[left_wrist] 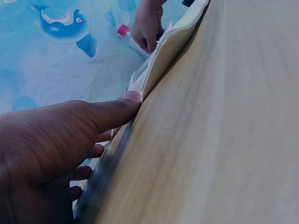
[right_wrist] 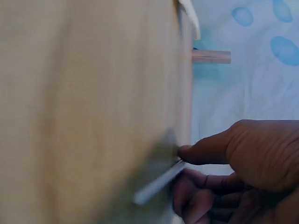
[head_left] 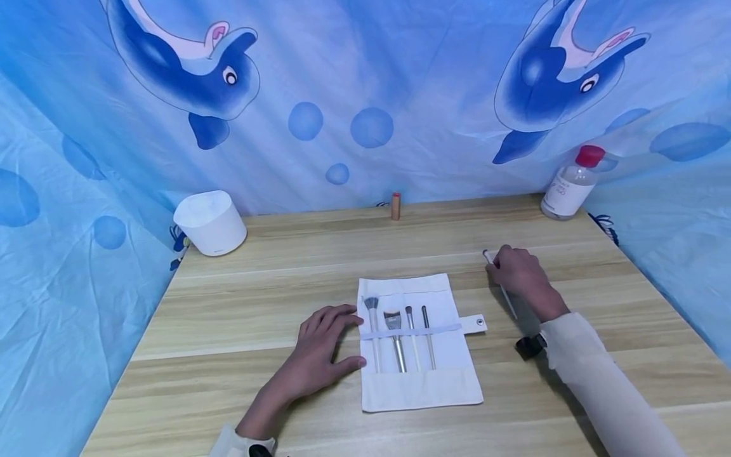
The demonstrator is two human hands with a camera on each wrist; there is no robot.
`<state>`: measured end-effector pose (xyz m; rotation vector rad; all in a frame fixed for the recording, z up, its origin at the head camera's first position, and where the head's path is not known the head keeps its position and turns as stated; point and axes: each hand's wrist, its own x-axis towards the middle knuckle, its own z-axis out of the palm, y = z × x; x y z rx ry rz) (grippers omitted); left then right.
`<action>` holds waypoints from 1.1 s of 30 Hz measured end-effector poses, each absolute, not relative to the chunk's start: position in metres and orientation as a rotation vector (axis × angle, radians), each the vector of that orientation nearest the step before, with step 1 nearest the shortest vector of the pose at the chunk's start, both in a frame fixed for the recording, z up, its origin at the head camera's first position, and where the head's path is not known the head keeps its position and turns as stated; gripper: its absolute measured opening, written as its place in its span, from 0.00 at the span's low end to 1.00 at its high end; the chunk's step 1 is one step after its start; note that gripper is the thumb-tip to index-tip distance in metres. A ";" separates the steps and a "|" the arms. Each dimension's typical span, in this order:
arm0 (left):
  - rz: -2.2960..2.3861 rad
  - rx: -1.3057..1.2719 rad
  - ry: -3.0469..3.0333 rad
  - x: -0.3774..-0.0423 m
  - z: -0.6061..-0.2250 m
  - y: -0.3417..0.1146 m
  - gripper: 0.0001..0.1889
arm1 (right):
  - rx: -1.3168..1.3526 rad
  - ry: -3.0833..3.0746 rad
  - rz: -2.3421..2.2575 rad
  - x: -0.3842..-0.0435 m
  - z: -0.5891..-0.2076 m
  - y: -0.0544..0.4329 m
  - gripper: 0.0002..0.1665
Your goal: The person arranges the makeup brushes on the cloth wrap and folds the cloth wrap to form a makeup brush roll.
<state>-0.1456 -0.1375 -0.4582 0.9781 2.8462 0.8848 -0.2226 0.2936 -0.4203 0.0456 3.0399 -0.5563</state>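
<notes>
Nearest on my feed, the left hand [head_left: 320, 348], spread wide, touches the brush roll [head_left: 419, 390]; toward the right edge of the surface [head_left: 320, 247], the right hand [head_left: 521, 274] pinches a brush [head_left: 507, 301].

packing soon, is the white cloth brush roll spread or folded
Spread: the white cloth roll lies open, four long-handled brushes and white strap exposed.

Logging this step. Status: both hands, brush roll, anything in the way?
Right hand holds a single brush, right of the brush roll. Left hand touches roll's left edge. Four brushes under its band. Nothing seen between brush and roll.
</notes>
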 end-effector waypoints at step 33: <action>0.904 1.004 2.868 -0.143 -0.456 -0.136 0.34 | -0.066 3.102 -1.117 -0.219 -0.398 0.267 0.14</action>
